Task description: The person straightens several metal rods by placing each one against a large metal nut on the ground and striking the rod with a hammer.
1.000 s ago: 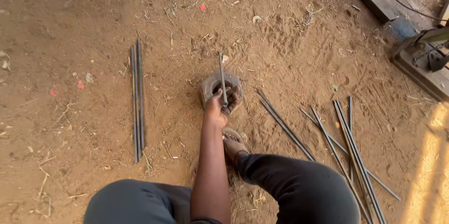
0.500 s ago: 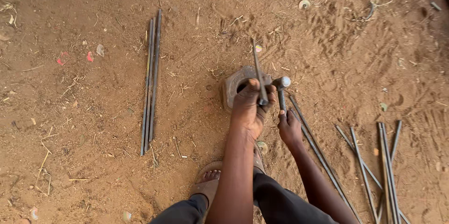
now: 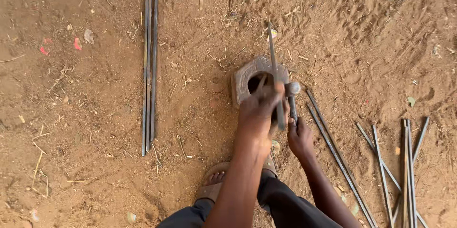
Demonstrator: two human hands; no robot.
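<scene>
Steel rod (image 3: 272, 49) should stay pinned across the ring-shaped iron block (image 3: 247, 78) by the closed left hand (image 3: 259, 109); right hand (image 3: 299, 137), at four o'clock, fully grips the hammer (image 3: 292, 95).

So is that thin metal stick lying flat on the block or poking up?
Propped up at a slant. The thin rod rises from the left hand over the holed metal block, its far end clear of the dirt.

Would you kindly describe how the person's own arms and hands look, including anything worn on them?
Both forearms are bare, with no sleeves in view. The left hand and right hand wear no gloves; no rings, watch or bracelets are visible.
</scene>
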